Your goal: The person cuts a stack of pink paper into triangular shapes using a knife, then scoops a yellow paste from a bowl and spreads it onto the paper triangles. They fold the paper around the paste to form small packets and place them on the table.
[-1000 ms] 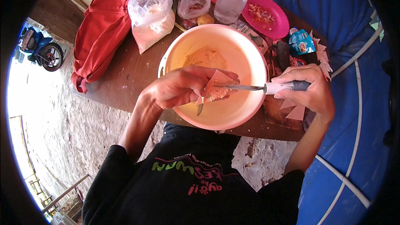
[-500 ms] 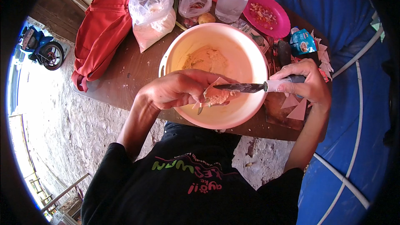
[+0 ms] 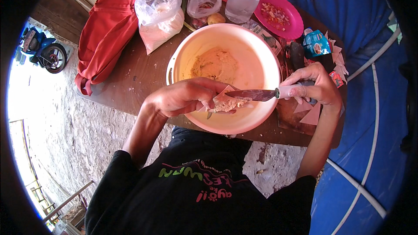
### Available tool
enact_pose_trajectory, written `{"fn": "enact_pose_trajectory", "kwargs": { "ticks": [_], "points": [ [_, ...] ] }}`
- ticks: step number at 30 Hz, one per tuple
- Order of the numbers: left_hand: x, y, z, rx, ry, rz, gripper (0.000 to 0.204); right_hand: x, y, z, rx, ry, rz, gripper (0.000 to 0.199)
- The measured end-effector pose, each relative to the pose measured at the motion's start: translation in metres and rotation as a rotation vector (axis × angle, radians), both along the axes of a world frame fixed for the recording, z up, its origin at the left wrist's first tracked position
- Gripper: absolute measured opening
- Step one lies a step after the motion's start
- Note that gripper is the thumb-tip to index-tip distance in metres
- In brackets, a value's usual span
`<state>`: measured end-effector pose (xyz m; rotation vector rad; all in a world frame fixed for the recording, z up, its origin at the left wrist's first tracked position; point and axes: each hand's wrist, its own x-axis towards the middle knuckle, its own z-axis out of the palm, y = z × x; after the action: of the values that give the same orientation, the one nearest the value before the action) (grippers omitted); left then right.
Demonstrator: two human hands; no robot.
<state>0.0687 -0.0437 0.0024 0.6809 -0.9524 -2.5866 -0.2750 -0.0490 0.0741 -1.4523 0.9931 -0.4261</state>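
Above the pale basin [image 3: 257, 52], my left hand [image 3: 183, 97] is closed on a thin pale triangular piece [image 3: 221, 95] bearing a lump of lumpy beige paste [image 3: 226, 104]. My right hand [image 3: 321, 86] grips a knife [image 3: 257, 95] by its pale handle, the blade pointing left. The blade lies against the paste and the triangular piece. More beige paste [image 3: 215, 65] sits on the bottom of the basin. Part of a spoon-like metal end shows under my left hand. Loose pale triangles [image 3: 311, 115] lie on a board by my right wrist.
Beyond the basin stand a bag of white powder [image 3: 159, 26], a small plastic bag [image 3: 203, 3], a water bottle [image 3: 244, 0] and a pink plate [image 3: 283, 26] of chopped bits. A red backpack [image 3: 111, 21] lies left; a blue packet [image 3: 316, 43] sits right, near more triangles.
The knife has tilted, and its blade now lies lower on the paste. The paste appears spread further right. My right hand has shifted slightly down and left.
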Motion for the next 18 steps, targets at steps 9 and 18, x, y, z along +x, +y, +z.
{"fn": "enact_pose_trajectory", "kwargs": {
  "ticks": [9, 18],
  "points": [
    [0.002, 0.006, 0.003, -0.041, -0.091, 0.071, 0.05, -0.001, 0.0, 0.001, 0.01, 0.021, 0.003, 0.021],
    [-0.001, 0.003, -0.014, -0.037, -0.015, 0.058, 0.048, -0.01, 0.002, 0.007, -0.024, 0.102, -0.027, 0.022]
  ]
}}
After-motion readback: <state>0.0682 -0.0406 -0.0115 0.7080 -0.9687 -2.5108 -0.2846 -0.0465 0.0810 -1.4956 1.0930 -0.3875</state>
